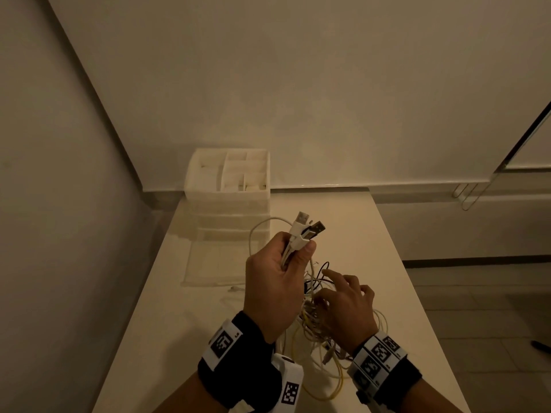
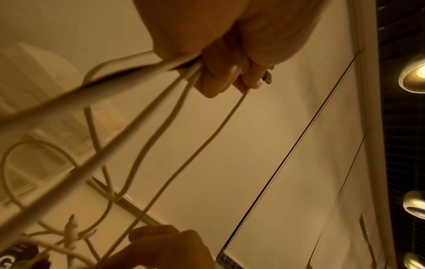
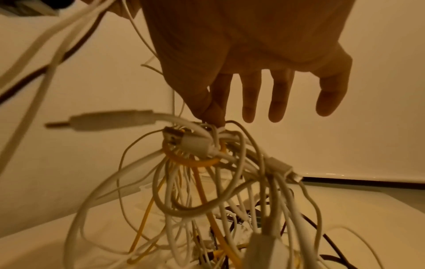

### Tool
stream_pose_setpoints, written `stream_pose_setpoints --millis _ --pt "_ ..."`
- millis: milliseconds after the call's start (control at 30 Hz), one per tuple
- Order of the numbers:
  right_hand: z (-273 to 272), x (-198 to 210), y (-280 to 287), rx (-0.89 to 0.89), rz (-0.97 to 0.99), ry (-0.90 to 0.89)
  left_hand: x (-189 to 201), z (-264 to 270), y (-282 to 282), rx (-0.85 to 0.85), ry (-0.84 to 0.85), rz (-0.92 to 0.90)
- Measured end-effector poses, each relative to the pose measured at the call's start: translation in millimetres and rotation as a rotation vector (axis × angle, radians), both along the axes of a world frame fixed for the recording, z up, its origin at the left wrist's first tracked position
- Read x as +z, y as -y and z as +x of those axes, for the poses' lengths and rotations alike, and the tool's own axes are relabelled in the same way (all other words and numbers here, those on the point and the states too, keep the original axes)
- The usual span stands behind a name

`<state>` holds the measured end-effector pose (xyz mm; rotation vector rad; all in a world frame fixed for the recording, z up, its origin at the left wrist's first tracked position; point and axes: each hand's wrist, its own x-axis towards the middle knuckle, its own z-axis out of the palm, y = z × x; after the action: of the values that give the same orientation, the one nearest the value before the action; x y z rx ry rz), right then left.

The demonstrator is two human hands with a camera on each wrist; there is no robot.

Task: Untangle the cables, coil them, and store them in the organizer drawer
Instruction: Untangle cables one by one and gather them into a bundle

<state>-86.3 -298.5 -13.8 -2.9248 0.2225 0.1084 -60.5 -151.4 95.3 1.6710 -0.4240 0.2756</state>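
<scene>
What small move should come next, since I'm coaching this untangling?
Probably draw the right hand and its pinched strand away from the left hand. The left hand grips several plug ends, while their cords still run into the cable tangle on the table, so nothing is free to coil yet.

We see the left hand (image 1: 275,281) raised above the table (image 1: 387,263), fingers curled round a bunch of white cable ends whose USB plugs (image 1: 307,226) stick up past the thumb. The right hand (image 1: 346,308) reaches into the tangle of white, yellow and dark cables (image 1: 316,332) lying on the table. A white organizer (image 1: 229,186) stands at the far edge, its bottom drawer (image 1: 213,263) pulled out.
</scene>
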Motion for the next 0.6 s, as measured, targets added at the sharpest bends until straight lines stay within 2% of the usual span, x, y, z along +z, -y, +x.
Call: stream_pose_setpoints --millis 267,433,600 --pt "12 8 2 -0.086 0.115 -0.211 4 5 -1 0.021 0.018 -0.007" --pt "20 10 6 -0.131 0.195 -0.262 6 3 -2 0.020 0.009 -0.017" --pt "20 15 9 -0.050 0.156 -0.281 5 8 -8 0.024 0.038 -0.014"
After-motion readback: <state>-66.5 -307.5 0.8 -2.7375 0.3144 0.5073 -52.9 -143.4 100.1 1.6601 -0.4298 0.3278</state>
